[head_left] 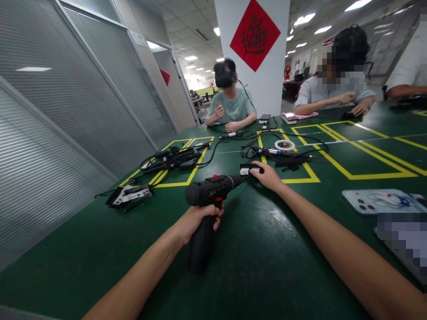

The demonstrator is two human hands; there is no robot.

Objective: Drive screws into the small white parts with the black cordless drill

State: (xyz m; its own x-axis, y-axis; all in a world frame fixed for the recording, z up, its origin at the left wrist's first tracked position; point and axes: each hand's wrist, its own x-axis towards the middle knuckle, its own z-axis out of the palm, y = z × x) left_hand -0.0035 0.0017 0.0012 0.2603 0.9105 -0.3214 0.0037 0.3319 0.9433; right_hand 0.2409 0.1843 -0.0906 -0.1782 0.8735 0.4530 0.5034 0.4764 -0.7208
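Observation:
My left hand [203, 218] is wrapped round the grip of a black cordless drill [211, 191] with red switches. The drill points to the right, and its chuck ends close to a small black block with a white label [248, 170]. My right hand [263, 174] holds that block at its right side with thumb and fingers. A thin bit runs from the chuck to the block's lower edge; I cannot tell whether it touches. Both hands are over the green table [253, 266].
Tangled black cables and adapters [176, 158] lie at left, near a white-and-black part [131, 195]. A white tape roll [284, 145] sits among more cables. A phone [380, 201] lies at right. A person in a headset [231, 102] sits across; another person [333, 93] works at right.

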